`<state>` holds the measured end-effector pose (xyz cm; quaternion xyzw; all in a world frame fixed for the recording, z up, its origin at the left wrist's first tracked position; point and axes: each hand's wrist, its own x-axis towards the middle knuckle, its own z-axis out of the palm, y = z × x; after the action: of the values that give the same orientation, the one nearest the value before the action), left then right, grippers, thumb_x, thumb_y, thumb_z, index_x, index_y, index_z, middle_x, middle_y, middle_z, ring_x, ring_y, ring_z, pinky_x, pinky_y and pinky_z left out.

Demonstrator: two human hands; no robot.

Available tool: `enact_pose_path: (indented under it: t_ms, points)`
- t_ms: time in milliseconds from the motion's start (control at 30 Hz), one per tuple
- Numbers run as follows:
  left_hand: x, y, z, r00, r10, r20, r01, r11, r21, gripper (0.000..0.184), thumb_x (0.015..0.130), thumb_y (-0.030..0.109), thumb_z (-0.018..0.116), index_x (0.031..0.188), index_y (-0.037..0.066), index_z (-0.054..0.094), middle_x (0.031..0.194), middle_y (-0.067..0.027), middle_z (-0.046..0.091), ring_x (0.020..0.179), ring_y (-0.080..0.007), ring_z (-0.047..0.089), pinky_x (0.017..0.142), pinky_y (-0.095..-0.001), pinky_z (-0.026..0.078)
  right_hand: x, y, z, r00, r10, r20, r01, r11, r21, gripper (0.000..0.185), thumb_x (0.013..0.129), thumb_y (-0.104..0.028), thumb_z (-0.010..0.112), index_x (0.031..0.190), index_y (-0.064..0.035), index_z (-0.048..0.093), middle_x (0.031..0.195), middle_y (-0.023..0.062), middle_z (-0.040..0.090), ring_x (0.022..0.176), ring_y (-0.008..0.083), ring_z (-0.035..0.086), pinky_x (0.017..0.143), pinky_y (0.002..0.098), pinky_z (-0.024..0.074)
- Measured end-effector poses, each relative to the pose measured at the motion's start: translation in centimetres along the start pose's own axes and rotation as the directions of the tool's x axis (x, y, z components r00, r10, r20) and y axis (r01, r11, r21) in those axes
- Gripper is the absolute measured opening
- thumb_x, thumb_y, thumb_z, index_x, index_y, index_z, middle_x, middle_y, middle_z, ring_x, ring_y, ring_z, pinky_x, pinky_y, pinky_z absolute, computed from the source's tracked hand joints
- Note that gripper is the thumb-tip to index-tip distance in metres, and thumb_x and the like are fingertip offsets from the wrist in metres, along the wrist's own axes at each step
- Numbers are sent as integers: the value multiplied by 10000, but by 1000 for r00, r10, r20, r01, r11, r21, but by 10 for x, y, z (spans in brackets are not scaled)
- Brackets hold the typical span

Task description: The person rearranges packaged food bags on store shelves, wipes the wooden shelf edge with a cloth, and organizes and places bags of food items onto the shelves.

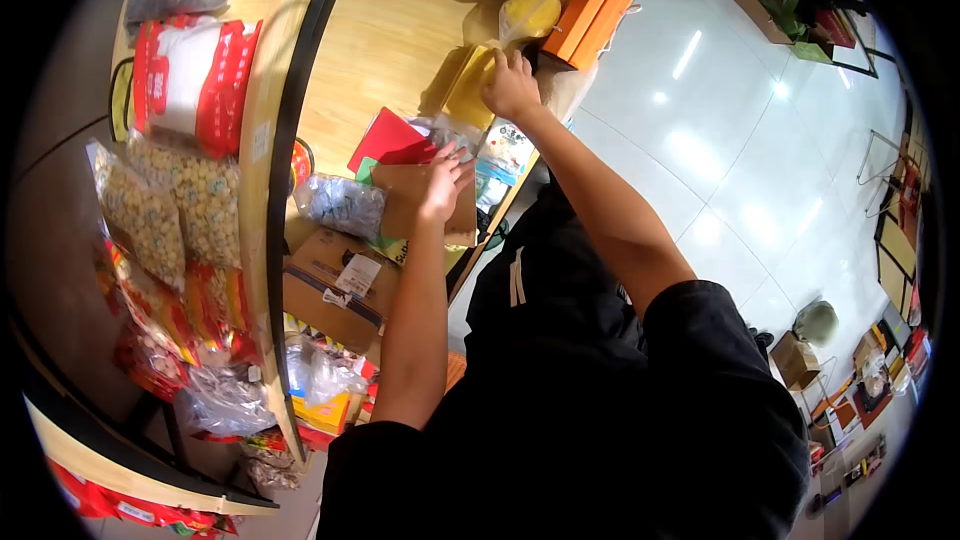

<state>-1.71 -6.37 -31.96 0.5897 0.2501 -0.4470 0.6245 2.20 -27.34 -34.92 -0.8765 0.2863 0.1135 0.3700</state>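
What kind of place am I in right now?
Probably a small shop or its stockroom: wooden shelving holds sealed bags of dry goods, a red-and-white packet and a cardboard box.

Yellow package (467, 90) partly hidden
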Motion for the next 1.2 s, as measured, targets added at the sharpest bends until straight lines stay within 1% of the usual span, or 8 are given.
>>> enact_pose_path:
  t_ms: [200, 367, 467, 600, 767, 867, 1100, 1200]
  points:
    - [16, 2, 4, 991, -90, -99, 78, 990, -119, 681, 961, 156, 481, 1532, 99, 114, 1417, -107, 440, 1212, -273, 529, 996, -425, 411, -11, -5, -11, 998, -3, 67, 6, 999, -46, 767, 779, -287, 618, 1450, -69, 320, 1421, 252, 380, 1329, 401, 362, 1054, 522, 378]
    - [35, 1, 7, 996, -77, -46, 70, 989, -134, 411, 935, 181, 512, 1318, 104, 385, 1281, -122, 504, 1158, -269, 553, 939, -420, 455, -2, -6, -28, 983, 9, 184, 5, 997, -74, 776, 780, -295, 611, 1454, -53, 310, 1332, 221, 438, 1251, 387, 420, 1017, 511, 416]
    - [35, 8, 16, 994, -91, -68, 81, 988, -131, 290, 925, 206, 531, 1185, 121, 436, 1230, -119, 514, 1128, -263, 564, 924, -418, 468, 1, -3, -23, 985, 5, 175, 7, 998, -70, 767, 787, -297, 604, 1447, -38, 310, 1342, 230, 430, 1260, 395, 415, 993, 522, 434]
    - [38, 9, 19, 992, -115, -47, 104, 976, -189, 291, 912, 215, 545, 1174, 118, 467, 1179, -95, 536, 1108, -251, 562, 918, -421, 475, 1, 4, -6, 994, -55, 93, 56, 998, 2, 758, 799, -299, 588, 1444, -19, 304, 1355, 242, 419, 1264, 413, 408, 988, 526, 438]
    - [41, 10, 6, 980, -89, -180, 54, 980, -192, 282, 918, 206, 545, 1183, 117, 519, 1143, -57, 578, 1140, -227, 527, 949, -424, 461, -6, -3, -25, 965, -16, 262, 11, 1000, 19, 726, 810, -326, 572, 1400, 23, 330, 1301, 306, 457, 1202, 473, 454, 1005, 493, 427]
    - [38, 12, -3, 989, -58, -133, 35, 985, -167, 354, 915, 227, 557, 1245, 122, 485, 1221, -57, 537, 1163, -227, 521, 974, -426, 435, -18, -9, -28, 959, -45, 279, 40, 999, 23, 727, 807, -344, 579, 1383, 32, 343, 1253, 324, 488, 1171, 491, 473, 1005, 491, 423]
    - [19, 1, -6, 949, -53, -312, 25, 995, -94, 343, 912, 177, 571, 1232, 120, 460, 1251, -79, 517, 1112, -254, 566, 927, -439, 444, -50, -29, -25, 975, -120, 186, 119, 993, 17, 705, 794, -340, 608, 1346, 41, 394, 1205, 309, 515, 1161, 454, 490, 976, 493, 443]
    - [-1, -11, -27, 969, -25, -244, 12, 998, -55, 348, 892, 149, 602, 1196, 116, 433, 1197, -69, 526, 1092, -245, 575, 899, -417, 472, -66, -40, -30, 960, -122, 253, 118, 993, 31, 657, 793, -322, 605, 1322, 30, 439, 1212, 300, 518, 1169, 446, 487, 986, 477, 446]
